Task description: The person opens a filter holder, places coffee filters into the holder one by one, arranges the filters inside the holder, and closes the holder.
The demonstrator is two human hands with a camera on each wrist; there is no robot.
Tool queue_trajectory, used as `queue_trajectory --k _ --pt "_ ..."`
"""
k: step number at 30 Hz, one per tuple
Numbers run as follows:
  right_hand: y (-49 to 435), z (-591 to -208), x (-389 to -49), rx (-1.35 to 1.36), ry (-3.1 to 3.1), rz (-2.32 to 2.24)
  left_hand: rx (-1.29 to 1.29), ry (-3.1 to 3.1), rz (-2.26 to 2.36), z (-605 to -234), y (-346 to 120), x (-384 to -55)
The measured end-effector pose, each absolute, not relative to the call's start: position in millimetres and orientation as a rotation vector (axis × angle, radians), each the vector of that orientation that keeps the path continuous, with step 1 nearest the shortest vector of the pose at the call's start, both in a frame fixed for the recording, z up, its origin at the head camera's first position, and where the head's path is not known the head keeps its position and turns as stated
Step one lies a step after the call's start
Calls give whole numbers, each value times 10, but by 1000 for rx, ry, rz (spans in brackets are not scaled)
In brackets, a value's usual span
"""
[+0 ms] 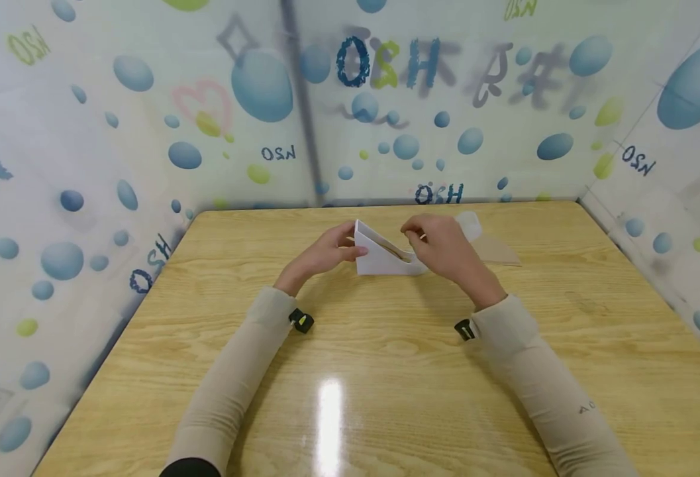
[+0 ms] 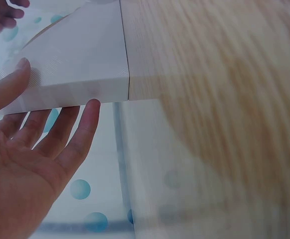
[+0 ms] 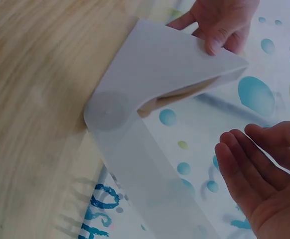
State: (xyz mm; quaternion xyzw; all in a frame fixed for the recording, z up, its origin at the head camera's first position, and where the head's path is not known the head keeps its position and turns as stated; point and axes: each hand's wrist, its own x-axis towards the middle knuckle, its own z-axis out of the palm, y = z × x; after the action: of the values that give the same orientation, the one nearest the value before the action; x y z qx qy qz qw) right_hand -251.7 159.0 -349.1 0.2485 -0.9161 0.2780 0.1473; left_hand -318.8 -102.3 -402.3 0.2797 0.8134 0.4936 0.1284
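Note:
A white box [image 1: 383, 257] with a slanted open top stands on the table, and something thin and brown [image 3: 185, 93] shows inside its opening. My left hand [image 1: 328, 250] grips the box's tall end, thumb on the near side face and the other fingers around the end and behind. From the box's low corner, by a round disc [image 3: 107, 110], a translucent flap [image 3: 152, 172] swings outward. My right hand [image 1: 442, 246] hovers beside the opening, fingers loosely bent and apart from the box. Nothing shows between its fingers in the right wrist view.
A flat brown piece like cardboard [image 1: 497, 252] lies on the wooden table [image 1: 385, 371], just right of the box and partly behind my right hand. A patterned curtain [image 1: 350, 132] rises behind the table's far edge.

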Motion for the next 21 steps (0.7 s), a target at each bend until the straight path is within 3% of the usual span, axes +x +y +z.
queue_trajectory --k 21 --pt "2124 -3063 -2389 509 -2422 910 809 2363 1434 -4052 -1023 -3219"
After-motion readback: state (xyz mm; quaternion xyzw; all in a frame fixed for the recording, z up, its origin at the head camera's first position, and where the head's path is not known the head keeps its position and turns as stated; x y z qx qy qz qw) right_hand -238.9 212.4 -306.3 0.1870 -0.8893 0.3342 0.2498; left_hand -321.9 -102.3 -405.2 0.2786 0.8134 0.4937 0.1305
